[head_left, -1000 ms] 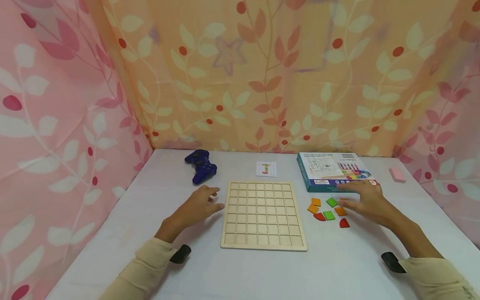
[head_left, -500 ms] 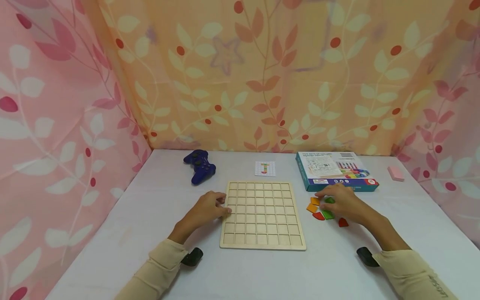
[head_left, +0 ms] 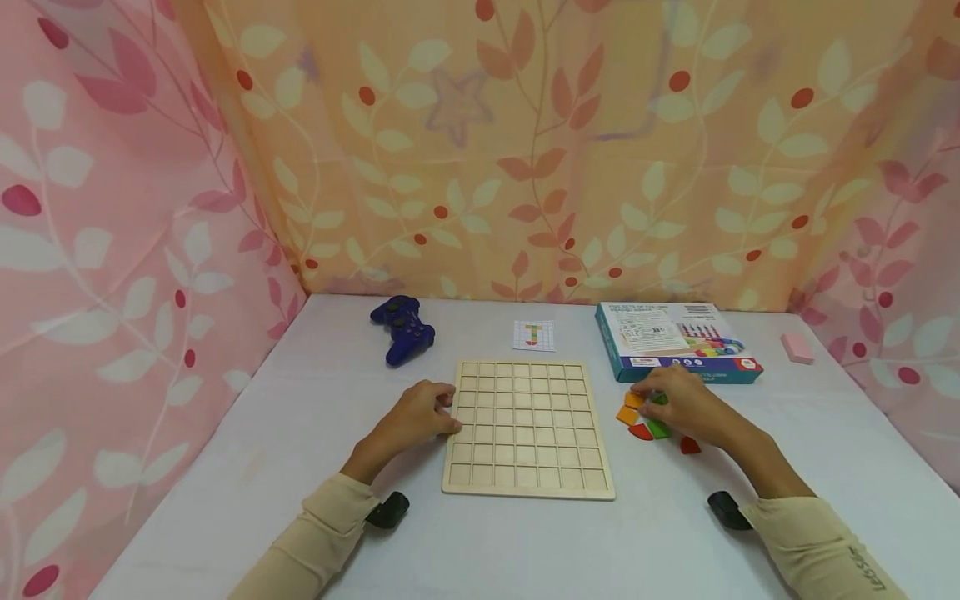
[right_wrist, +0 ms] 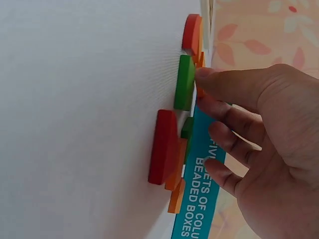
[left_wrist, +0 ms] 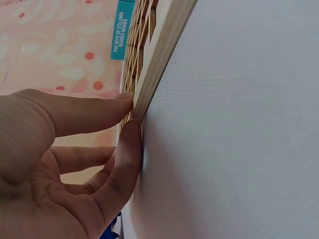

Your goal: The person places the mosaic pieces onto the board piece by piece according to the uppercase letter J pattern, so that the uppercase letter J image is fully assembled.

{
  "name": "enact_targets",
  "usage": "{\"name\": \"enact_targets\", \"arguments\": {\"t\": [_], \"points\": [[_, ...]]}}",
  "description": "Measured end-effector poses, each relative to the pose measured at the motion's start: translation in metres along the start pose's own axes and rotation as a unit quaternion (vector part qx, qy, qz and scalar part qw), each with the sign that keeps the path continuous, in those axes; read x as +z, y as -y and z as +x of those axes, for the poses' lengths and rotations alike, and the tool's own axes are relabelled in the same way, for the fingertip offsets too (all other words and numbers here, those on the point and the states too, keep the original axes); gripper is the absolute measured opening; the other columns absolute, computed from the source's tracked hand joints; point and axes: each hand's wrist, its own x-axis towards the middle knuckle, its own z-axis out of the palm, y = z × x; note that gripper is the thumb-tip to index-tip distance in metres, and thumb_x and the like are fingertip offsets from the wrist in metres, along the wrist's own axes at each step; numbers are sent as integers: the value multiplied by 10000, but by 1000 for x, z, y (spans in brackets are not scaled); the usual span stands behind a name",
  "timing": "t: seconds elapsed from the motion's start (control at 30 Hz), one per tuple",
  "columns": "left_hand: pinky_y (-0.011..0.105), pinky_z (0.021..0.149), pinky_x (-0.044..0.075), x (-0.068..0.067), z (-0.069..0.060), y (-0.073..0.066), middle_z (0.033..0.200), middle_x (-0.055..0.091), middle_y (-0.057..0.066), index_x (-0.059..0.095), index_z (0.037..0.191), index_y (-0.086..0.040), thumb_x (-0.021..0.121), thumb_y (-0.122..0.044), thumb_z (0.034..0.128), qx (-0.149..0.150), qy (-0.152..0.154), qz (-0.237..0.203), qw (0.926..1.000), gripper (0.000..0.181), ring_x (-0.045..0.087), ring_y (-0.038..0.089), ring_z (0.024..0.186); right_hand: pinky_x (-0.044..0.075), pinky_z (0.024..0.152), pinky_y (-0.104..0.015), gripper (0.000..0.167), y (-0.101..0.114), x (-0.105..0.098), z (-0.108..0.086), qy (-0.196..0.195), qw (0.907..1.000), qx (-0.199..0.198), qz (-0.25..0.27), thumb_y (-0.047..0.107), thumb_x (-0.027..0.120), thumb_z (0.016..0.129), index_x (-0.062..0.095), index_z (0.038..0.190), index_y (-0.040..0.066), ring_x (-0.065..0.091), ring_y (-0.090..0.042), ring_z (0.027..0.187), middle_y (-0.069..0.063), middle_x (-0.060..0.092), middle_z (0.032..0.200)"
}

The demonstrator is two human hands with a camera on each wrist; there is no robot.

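A pale wooden grid board (head_left: pixel 527 427) lies flat at the middle of the table. At its left edge my left hand (head_left: pixel 412 417) holds the rim; the thumb and a bent finger (left_wrist: pixel 130 142) meet the wood in the left wrist view. My right hand (head_left: pixel 686 404) is low over a cluster of thin coloured tiles, its thumb and bent index finger beside an orange tile (head_left: pixel 633 400). Any grip there is hidden. Around it are another orange tile (head_left: pixel 627 416), a red quarter-round tile (head_left: pixel 641 432), a green tile (right_wrist: pixel 185 82) and a second red quarter-round tile (right_wrist: pixel 163 147).
Behind the board lies a small pattern card (head_left: pixel 534 336). A blue game controller (head_left: pixel 402 329) sits at the back left. A flat teal-edged box (head_left: pixel 678 342) is behind the tiles, with a pink block (head_left: pixel 797 348) to its right. Floral cloth (head_left: pixel 480 167) walls the table.
My left hand has moved right onto the board's left edge. My right hand has shifted left over the tiles, covering some. Both look nearly still over the last half second.
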Motion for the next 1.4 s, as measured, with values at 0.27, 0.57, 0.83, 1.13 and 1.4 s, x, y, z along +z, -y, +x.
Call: {"name": "enact_targets", "arguments": {"t": [0.27,0.57,0.83,1.13,1.4], "points": [[350,826,530,0,-2,-4,1105,632,137,621,1362,141,870,-6,818,-39,12,-127,9999,616,593,206,961,484,1021,-651,343,16,-4,3,-230,9989,-311,280,225,785,964,769,1269,70,526,-414,1250,-81,739,1157],[356,826,532,0,-2,-3,1101,644,131,640,1346,127,883,-10,811,-35,-11,-19,10000,603,601,203,954,507,880,-409,323,46,5,29,-210,9939,-841,676,200,772,935,794,1229,68,552,-292,1107,-59,723,1122],[363,845,526,-1,-1,-5,1104,649,120,631,1368,125,881,-14,815,-55,8,-16,10000,623,598,198,960,454,881,-391,300,71,19,57,-147,9876,-1335,813,215,772,954,797,1228,94,550,-264,1069,-14,722,1102],[362,839,526,-1,-2,-6,1111,642,134,636,1361,121,885,2,813,-103,-12,-29,9999,613,610,190,936,432,880,-398,265,100,34,83,-89,9790,-1930,646,142,750,956,800,1195,40,559,-261,1043,-70,746,1129],[336,815,531,1,-1,-5,1097,636,127,637,1355,126,886,3,811,-119,-24,-8,9999,611,608,179,921,456,955,-533,250,116,48,100,-97,9759,-2128,466,139,763,961,802,1185,36,591,-310,1089,-93,755,1139]]}}
